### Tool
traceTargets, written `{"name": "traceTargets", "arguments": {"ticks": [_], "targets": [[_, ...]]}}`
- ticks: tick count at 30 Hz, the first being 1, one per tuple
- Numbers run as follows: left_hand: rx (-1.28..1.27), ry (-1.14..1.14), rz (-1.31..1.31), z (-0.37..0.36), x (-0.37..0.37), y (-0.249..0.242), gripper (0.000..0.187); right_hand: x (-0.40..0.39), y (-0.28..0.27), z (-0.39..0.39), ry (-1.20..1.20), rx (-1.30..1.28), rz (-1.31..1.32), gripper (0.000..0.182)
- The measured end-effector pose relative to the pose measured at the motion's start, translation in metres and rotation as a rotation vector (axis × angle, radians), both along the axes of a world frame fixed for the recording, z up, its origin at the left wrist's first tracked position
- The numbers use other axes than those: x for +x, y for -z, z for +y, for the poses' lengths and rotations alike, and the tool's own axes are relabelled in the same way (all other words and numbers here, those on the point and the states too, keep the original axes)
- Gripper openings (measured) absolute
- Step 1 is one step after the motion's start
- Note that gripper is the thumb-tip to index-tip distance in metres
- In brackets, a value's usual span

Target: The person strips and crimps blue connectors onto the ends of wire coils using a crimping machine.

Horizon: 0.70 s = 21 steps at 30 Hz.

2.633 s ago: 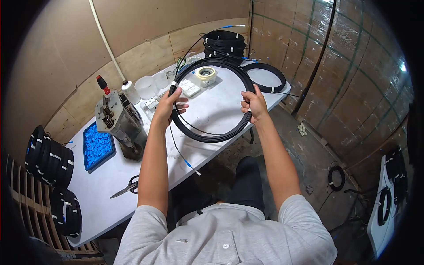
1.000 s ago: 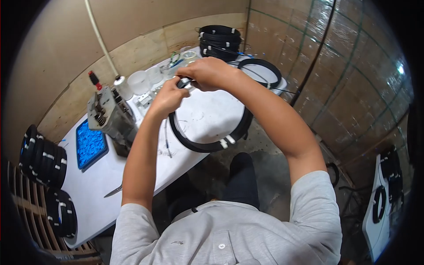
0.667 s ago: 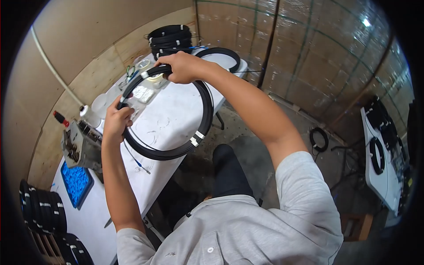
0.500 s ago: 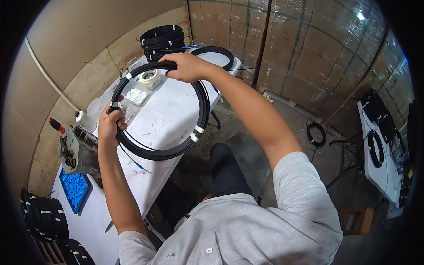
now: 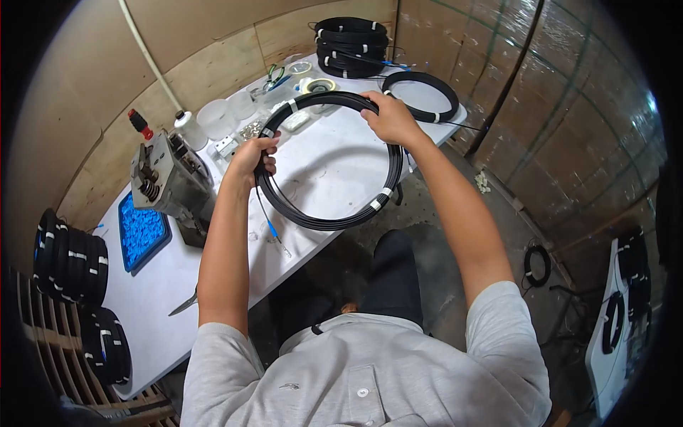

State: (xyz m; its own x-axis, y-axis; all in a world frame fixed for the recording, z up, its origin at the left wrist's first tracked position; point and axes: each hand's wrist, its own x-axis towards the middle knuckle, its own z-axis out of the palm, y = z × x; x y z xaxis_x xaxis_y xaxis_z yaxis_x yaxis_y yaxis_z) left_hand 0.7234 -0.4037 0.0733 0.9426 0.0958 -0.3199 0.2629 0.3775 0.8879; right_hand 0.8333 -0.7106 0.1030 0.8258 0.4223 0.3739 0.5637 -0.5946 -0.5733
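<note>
A large coil of black cable, bound with white ties, is held up over the white table. My left hand grips its left side, fingers wrapped round it. At the upper right of the ring, my right hand is closed on the cable. A loose end with a blue connector hangs below my left hand. Behind the coil lie a roll of tape and a clear box of white pieces. Another black coil lies flat on the table beyond my right hand.
The white table carries a stack of black coils, a metal press, a blue tray of small blue parts, a white bottle and scissors. More coils stand at the left edge.
The view has shifted, so the table and its things appear farther right. Both hands still hold the coil, which now looks flatter and sits farther right in the view.
</note>
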Motion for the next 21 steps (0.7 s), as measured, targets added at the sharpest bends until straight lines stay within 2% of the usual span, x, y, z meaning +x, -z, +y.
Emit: {"name": "traceTargets", "arguments": {"ticks": [1,4,7,12,14,15,17,18,21], "targets": [[0.014,-0.009,0.038,0.004,0.005,0.009,0.017,-0.001,0.001,0.006,0.001,-0.022,0.109,0.037],[0.091,-0.052,0.108,0.012,0.014,0.03,0.015,0.017,0.035,0.023,-0.007,-0.089,0.102,0.036],[0.326,-0.131,0.053,0.021,0.026,0.056,0.024,0.031,0.072,0.037,0.001,-0.104,0.145,0.035],[0.518,-0.103,0.096,0.048,0.059,0.104,0.034,0.044,0.097,0.047,0.026,-0.188,0.272,0.034],[1.156,-0.101,-0.037,0.058,0.073,0.123,0.047,0.048,0.1,0.051,0.036,-0.203,0.276,0.034],[1.242,-0.097,0.009,0.043,0.064,0.1,0.041,0.05,0.101,0.052,0.051,-0.214,0.274,0.035],[1.329,-0.058,0.017,0.033,0.06,0.087,0.04,0.052,0.101,0.055,0.068,-0.312,0.245,0.035],[1.417,-0.014,0.016,0.033,0.06,0.088,0.04,0.053,0.104,0.055,0.093,-0.404,0.21,0.035],[1.47,0.011,0.012,0.027,0.057,0.093,0.036,0.051,0.115,0.057,0.125,-0.389,0.111,0.032]]}}
